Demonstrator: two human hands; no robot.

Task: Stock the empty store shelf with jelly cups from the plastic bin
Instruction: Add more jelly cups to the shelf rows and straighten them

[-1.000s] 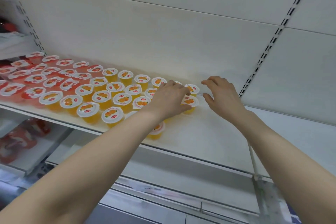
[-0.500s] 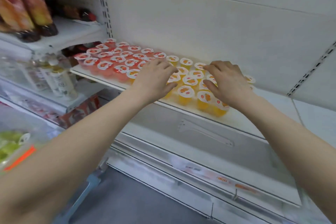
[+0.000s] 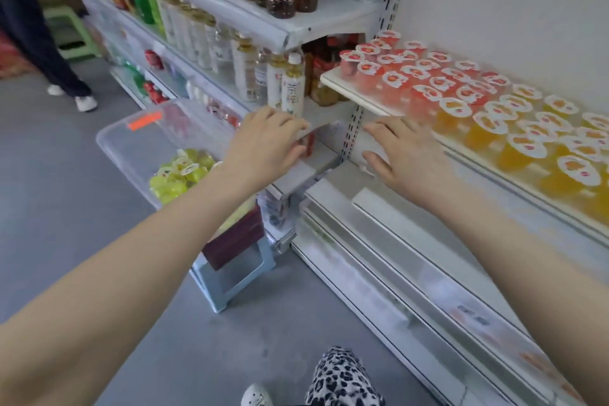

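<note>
Lifted off shelf [image 3: 362, 98] jelly cups [image 3: 458, 107] since earlier; left hand [image 3: 267, 142], right hand [image 3: 408, 158] empty, fingers loosely spread; plastic bin [image 3: 145, 148] beside left.

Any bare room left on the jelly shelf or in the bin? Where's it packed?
Jelly shelf: packed with red cups then orange cups to the frame's right edge; only a thin front strip at the left corner is bare. Plastic bin: yellow cups fill the near end; the far end by the orange label looks bare.
</note>
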